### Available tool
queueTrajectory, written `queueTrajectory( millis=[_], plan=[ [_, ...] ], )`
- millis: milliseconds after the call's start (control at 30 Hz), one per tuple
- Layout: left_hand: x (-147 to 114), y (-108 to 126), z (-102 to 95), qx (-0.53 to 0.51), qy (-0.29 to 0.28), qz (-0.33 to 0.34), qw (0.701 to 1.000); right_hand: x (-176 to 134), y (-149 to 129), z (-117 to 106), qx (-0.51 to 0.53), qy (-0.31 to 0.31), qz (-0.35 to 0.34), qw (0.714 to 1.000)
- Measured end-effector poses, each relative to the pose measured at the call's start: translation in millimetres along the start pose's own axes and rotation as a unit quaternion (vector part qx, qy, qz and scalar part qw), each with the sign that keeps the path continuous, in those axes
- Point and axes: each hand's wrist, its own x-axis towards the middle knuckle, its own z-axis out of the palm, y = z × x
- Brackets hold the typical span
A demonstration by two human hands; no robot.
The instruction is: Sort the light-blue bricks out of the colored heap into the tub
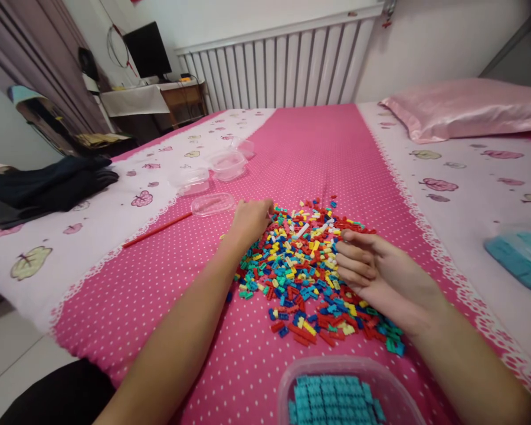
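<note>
A loose pile of small building bricks [292, 260] in red, blue, yellow, green, teal and white lies spread on the pink bedding. At its far left edge is my left hand [253, 221], back upward, with most of its fingers hidden behind it. My right hand [374, 268] is over the pile's right side, palm turned inward. Its fingers are curled and the thumb is close to the index fingertip; anything between them is too small to make out. Close to me stands a clear plastic tub [287, 378] with teal bricks [334, 398] packed in rows.
Clear containers [225, 162] stand beyond my left hand, near a clear lid [212, 204] and a red stick [157, 230]. Another tub with blue-teal bricks [520, 260] sits at right. Dark clothing [48, 189] lies left; a pink pillow [469, 109] lies far right.
</note>
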Motion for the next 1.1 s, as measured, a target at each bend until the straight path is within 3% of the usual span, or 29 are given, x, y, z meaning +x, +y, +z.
queueTrajectory(
  millis=[233, 567, 867, 1100],
  plan=[
    [-2, 6, -4.7, 0.032, -0.01, 0.032, 0.999, 2, 1, 1, -0.015, 0.005, -0.008, 1.0],
    [-2, 11, 1.8, 0.004, 0.044, 0.023, 0.999, 3, 3, -4, -0.045, 0.011, -0.014, 0.999],
    [-1, 12, -1.2, -0.13, 0.07, -0.032, 0.988, 5, 4, -7, -0.066, 0.004, -0.028, 0.997],
    [-7, 25, -12.4, -0.223, 0.106, -0.03, 0.969, 4, 4, -6, -0.094, 0.002, -0.032, 0.995]
  ],
)
